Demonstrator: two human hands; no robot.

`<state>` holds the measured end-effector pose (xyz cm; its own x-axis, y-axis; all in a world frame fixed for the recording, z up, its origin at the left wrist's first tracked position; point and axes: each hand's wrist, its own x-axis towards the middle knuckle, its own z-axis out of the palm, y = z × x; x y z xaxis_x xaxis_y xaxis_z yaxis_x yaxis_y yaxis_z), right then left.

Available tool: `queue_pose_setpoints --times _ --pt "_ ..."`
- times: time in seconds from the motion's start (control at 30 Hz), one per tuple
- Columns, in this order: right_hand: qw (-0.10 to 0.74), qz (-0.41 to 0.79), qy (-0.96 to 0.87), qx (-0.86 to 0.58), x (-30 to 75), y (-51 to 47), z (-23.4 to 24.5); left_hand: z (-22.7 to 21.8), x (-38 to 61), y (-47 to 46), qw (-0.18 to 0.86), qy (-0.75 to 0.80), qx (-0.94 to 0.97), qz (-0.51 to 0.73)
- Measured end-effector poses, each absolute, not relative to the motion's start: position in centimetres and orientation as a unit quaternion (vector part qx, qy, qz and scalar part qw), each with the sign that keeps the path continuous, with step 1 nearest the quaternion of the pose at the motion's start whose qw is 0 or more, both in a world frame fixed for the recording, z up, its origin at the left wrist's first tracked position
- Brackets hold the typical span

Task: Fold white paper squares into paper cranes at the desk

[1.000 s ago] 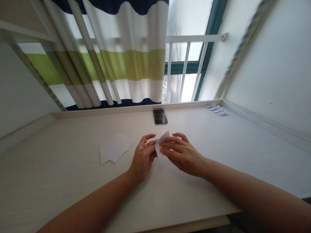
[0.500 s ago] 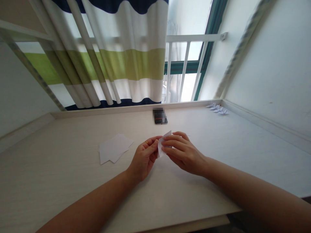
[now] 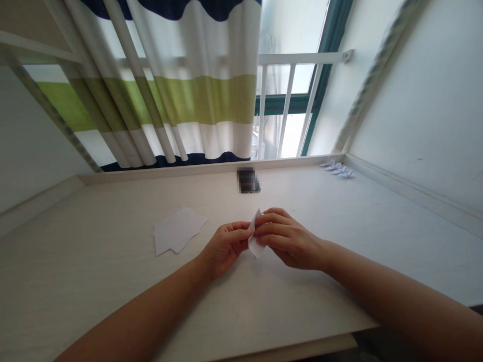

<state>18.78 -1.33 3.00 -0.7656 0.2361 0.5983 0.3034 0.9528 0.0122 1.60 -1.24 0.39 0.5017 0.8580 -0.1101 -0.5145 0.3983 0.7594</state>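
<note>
A small piece of folded white paper (image 3: pixel 256 247) is held up between my two hands, just above the pale table. My left hand (image 3: pixel 228 248) pinches its left side with thumb and fingers. From the other side, my right hand (image 3: pixel 289 236) grips the paper, its fingers bent against the sheet. The fingers hide much of the paper, so its exact folds cannot be made out. To the left of my left hand lie several flat white paper sheets (image 3: pixel 177 230), overlapping each other.
A dark, partly blurred-out phone (image 3: pixel 249 187) lies beyond my hands. Several small folded paper pieces (image 3: pixel 337 169) sit in the far right corner. The table (image 3: pixel 113 281) has a raised back ledge, with a striped curtain (image 3: pixel 204 100) and white railing (image 3: pixel 290 59) behind it.
The folded paper has come slightly lower and turned more upright, its lower tip now showing. My left hand has shifted a little, and both hands still hold the paper.
</note>
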Motion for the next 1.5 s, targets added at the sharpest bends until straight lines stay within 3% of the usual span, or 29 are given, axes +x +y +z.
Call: queue_pose_setpoints --times 0.53,0.73,0.97,1.5 --pt "0.294 0.06 -0.948 -0.109 19.4 -1.4 3.0 0.0 1.9 -1.5 0.783 0.281 0.368 0.416" --pt "0.27 -0.007 -0.951 -0.15 18.9 -1.4 2.9 -0.2 2.2 -1.4 0.736 0.329 0.339 0.484" --pt "0.378 -0.058 -0.878 -0.289 17.5 -2.0 1.6 0.0 3.2 -1.5 0.651 0.332 0.321 0.602" --pt "0.474 0.123 -0.78 -0.389 16.7 -1.7 0.9 0.4 3.6 -2.1 0.589 0.346 0.338 0.647"
